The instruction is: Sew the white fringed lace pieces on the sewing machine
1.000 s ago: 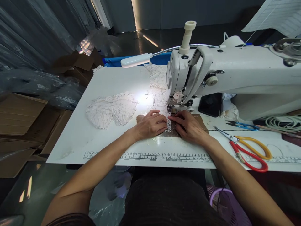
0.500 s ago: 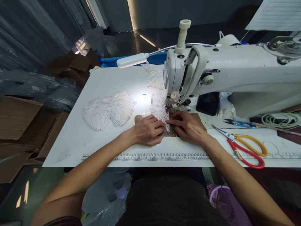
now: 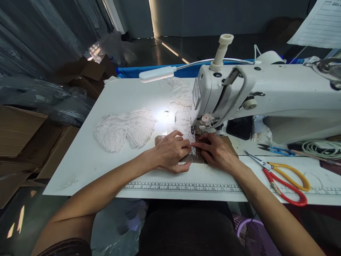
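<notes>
White lace trim [image 3: 193, 151] runs out from under the presser foot [image 3: 196, 131] of a white sewing machine [image 3: 210, 92] and across a brown plate [image 3: 226, 142]. On its left side lies my left hand [image 3: 172, 153], its bent fingers pressing on the lace and the thumb lower down, apart from the forefinger. From the right, my right hand [image 3: 218, 153] rests on the plate, forefinger stretched to the lace's edge, beside the left fingertips. Its thumb is spread below. The parts of the lace beneath the fingers are hidden.
Left of the machine sits a heap of white lace [image 3: 128, 129]; more lace [image 3: 182, 103] lies behind the needle. A lamp [image 3: 157, 74] shines above. Scissors [image 3: 282, 177], blue snips [image 3: 278, 150] and a black phone [image 3: 239, 127] lie to the right. A printed ruler [image 3: 181, 187] lines the front edge.
The view has shifted slightly, so the machine and table appear lower and farther right. My left thumb and forefinger stand wider apart. Both hands stay by the lace in front of the presser foot.
</notes>
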